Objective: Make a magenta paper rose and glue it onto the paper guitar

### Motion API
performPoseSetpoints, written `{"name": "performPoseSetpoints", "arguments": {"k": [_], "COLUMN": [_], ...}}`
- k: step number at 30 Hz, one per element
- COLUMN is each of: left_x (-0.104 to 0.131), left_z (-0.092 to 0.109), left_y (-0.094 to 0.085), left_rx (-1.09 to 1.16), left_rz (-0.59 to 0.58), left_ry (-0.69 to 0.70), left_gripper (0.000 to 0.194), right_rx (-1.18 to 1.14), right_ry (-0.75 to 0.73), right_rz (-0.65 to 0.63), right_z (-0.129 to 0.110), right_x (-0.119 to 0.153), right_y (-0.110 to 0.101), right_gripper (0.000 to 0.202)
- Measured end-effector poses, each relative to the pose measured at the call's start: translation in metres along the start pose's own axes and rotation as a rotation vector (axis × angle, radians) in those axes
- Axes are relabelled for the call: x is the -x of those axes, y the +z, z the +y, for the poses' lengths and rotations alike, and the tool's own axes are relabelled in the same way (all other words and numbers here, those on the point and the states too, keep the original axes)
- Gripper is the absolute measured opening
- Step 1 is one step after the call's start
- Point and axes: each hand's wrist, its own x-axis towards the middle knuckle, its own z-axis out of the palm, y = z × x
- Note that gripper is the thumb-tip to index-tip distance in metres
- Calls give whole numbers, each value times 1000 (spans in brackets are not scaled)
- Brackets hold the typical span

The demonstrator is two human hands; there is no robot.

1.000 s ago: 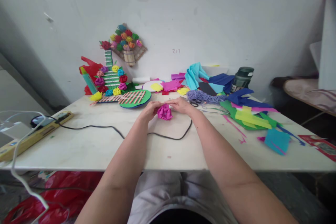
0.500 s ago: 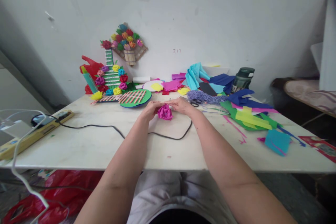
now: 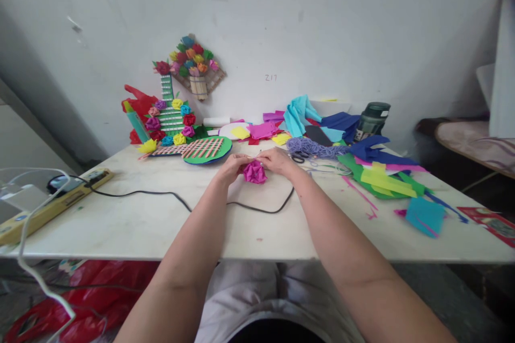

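A magenta paper flower is between my two hands over the middle of the white table. My left hand grips its upper left side with bent fingers. Against the upper right side, the fingers of my right hand are closed on the same flower. The fingertips of both hands nearly meet behind the petals, where the flower's base is hidden. A black cable runs across the table just in front of the flower.
A green oval with a stick lattice and a flower-covered stand are at back left. Purple yarn, scissors, coloured paper and a dark bottle are to the right. A power strip lies at left.
The magenta flower has shifted and turned very slightly to the right between my hands. My right fingers have curled a little more around its top.
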Motion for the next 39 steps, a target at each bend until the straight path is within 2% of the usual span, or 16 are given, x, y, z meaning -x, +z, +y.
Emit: {"name": "performPoseSetpoints", "arguments": {"k": [6,11,17,24,31,39], "left_x": [0,-3,-5,-4,-2,-4], "left_z": [0,-3,-4,-4,0,-4], "left_y": [1,-2,-2,-1,2,-3], "left_rx": [9,19,47,52,62,27], "left_rz": [5,-1,-9,-9,34,-9], "left_ry": [-42,-29,-29,-27,-78,-63], "left_gripper": [16,14,10,8,12,27], "right_rx": [-9,-84,-180,-217,-229,-288], "right_ry": [2,-19,50,30,21,34], "right_rz": [21,48,83,114,139,164], "right_z": [1,3,5,5,7,15], "right_x": [-3,-5,-8,-9,-10,-14], "right_y": [3,4,8,9,11,18], "right_gripper": [23,21,16,11,8,8]}}
